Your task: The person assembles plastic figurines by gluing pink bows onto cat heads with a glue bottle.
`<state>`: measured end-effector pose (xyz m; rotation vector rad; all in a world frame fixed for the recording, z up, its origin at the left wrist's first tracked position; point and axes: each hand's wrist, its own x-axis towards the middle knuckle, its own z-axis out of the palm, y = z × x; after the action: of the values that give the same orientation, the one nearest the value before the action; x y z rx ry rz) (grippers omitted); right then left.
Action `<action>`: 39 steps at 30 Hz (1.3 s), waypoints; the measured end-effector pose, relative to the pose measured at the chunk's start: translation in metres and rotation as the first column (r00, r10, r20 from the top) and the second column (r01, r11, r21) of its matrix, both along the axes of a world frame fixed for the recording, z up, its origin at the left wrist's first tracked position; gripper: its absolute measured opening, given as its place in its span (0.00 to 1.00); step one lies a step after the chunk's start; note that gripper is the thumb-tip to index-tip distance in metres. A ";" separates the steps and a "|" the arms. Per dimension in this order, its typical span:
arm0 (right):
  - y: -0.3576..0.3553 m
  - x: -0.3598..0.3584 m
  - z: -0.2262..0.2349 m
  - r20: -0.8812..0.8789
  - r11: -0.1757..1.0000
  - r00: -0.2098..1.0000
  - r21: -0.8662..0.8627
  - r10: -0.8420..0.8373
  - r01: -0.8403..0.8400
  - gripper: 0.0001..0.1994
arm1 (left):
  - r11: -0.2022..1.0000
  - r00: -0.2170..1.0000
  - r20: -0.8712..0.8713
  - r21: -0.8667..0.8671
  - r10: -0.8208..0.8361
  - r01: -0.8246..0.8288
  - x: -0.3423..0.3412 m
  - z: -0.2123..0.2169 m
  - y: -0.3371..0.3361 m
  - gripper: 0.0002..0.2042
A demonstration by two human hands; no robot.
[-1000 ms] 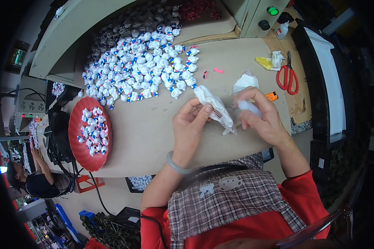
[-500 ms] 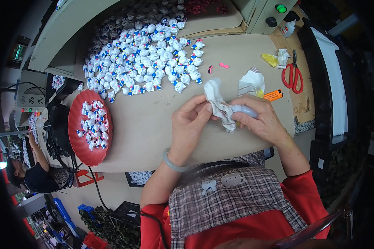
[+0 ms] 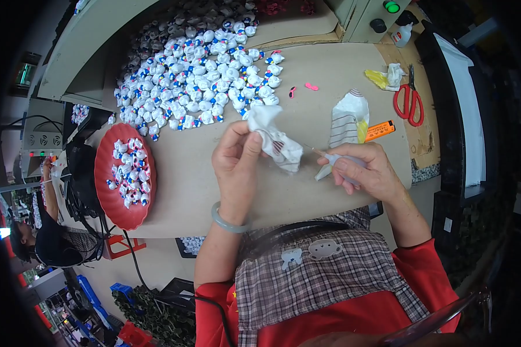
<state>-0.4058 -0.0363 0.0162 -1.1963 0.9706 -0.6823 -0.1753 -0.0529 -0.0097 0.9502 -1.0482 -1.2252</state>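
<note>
A crumpled white cloth (image 3: pixel 279 151) with dark stripes is pinched between the thumb and fingers of my left hand (image 3: pixel 234 159). My right hand (image 3: pixel 376 173) is wrapped round a pale squeeze bottle (image 3: pixel 351 166), whose thin needle tip points left toward the cloth, a short gap away. A pale pointed piece (image 3: pixel 324 172) shows under the needle; what it is I cannot make out. Beyond my right hand lies another striped white cloth (image 3: pixel 347 118) with a yellow patch, beside an orange stick-shaped thing (image 3: pixel 380 131). Two small pink pieces (image 3: pixel 311 87) lie farther back.
A heap of small white-and-blue figurines (image 3: pixel 202 81) covers the back left. More fill a red scalloped dish (image 3: pixel 105 196) at the left edge. At right are red-handled scissors (image 3: pixel 408 107), a yellow-and-white cloth (image 3: pixel 388 78) and a white bottle (image 3: pixel 401 36). Another person (image 3: pixel 52 246) works far left.
My left hand has moved left with the cloth, away from the bottle. The bottle's needle tip, behind the cloth before, now shows. My right hand has shifted slightly.
</note>
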 end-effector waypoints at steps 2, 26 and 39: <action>-0.001 0.001 0.000 0.016 1.000 1.000 0.004 -0.002 0.002 0.11 | 0.997 0.998 0.012 0.049 -0.063 0.063 -0.002 -0.002 0.003 0.07; -0.006 0.004 -0.017 0.176 0.984 0.977 0.112 0.120 -0.141 0.14 | 0.949 0.787 0.611 -0.187 -0.090 0.253 -0.001 0.019 -0.001 0.03; -0.005 0.000 -0.014 0.239 0.983 0.964 0.111 0.117 -0.147 0.15 | 0.978 0.854 0.512 -0.115 -0.089 0.171 0.022 0.018 -0.008 0.01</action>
<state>-0.4056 -0.0413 0.0022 -1.0331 0.7211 -0.6283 -0.1534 -0.0604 0.0080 1.1206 -1.6258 -0.9992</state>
